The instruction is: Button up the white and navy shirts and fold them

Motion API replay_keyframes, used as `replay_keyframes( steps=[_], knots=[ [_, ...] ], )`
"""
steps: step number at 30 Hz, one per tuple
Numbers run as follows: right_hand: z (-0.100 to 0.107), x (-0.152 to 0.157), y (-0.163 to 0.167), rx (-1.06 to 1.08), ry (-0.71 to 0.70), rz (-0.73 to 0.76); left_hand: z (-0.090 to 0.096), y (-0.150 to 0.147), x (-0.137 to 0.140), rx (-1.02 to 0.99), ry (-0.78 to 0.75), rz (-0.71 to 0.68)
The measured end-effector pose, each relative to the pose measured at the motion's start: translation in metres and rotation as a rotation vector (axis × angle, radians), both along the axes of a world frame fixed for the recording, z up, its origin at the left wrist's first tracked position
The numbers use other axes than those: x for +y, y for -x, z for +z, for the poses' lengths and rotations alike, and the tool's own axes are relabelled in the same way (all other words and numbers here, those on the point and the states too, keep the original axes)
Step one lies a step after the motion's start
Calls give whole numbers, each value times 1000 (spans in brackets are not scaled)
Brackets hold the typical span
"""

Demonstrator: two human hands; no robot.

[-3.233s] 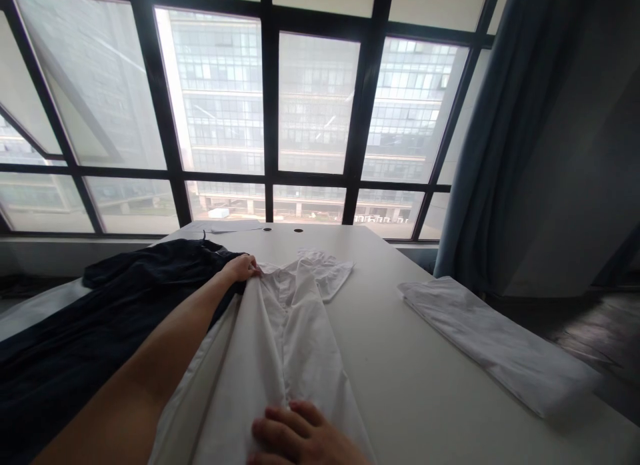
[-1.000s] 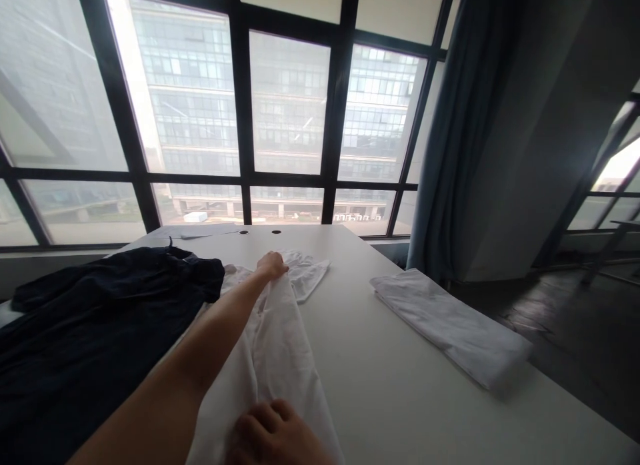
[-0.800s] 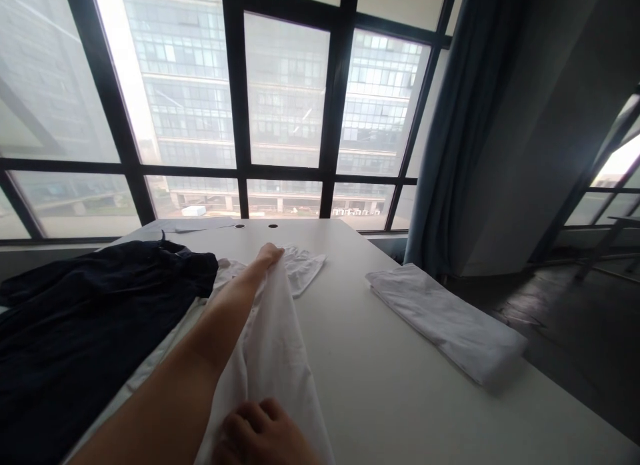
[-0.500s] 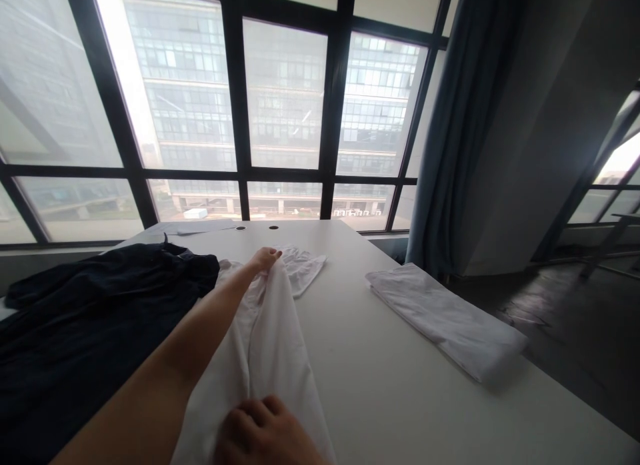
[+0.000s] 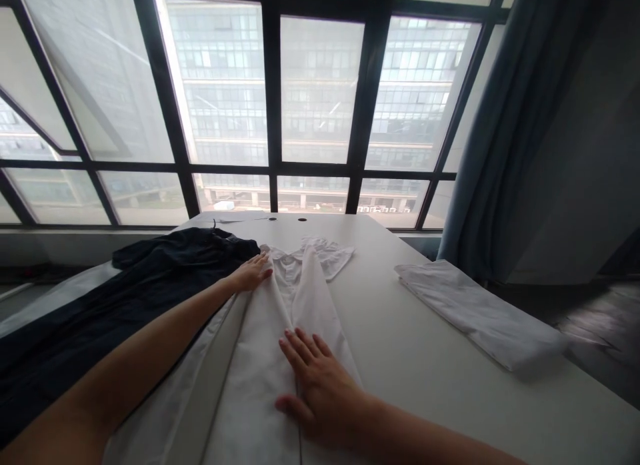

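A long white garment (image 5: 255, 378) lies stretched along the table, its gathered, rumpled end (image 5: 333, 255) toward the window. My left hand (image 5: 250, 273) rests on the garment's left edge near that far end, its fingers extended. Closer to me, my right hand (image 5: 320, 385) lies palm down on the white cloth with fingers spread, over the fold line running down its middle. Neither hand grips the fabric. Directly left of the white garment lies a dark navy garment (image 5: 165, 285), partly covered by my left forearm.
A folded white cloth (image 5: 475, 312) sits near the right edge of the white table (image 5: 400, 358). Two round cable holes and thin sheets (image 5: 240, 217) are at the far end. Windows stand beyond it, with a blue-grey curtain (image 5: 493, 152) at the right.
My left hand has let go of the raised cloth and moved to the garment's left edge. My right hand has opened flat and moved forward. The view has turned left.
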State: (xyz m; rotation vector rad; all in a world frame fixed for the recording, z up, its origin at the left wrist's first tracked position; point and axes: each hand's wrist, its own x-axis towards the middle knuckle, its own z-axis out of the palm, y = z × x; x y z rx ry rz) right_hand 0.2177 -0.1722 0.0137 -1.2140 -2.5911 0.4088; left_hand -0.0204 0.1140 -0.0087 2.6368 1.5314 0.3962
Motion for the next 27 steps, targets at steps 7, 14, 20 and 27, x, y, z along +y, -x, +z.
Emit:
replay_keyframes(
  steps=[7, 14, 20, 27],
  knots=[
    [-5, 8, -5, -46, 96, 24, -12, -32, 12, 91, 33, 50],
    [-1, 9, -2, -54, 92, 12, -19, -36, 30, 82, 15, 76],
    [2, 7, -1, -33, 117, -4, -23, -28, 25, -163, -70, 250],
    [9, 86, -20, 211, -16, -279, -2, -18, 59, -527, 149, 413]
  ],
)
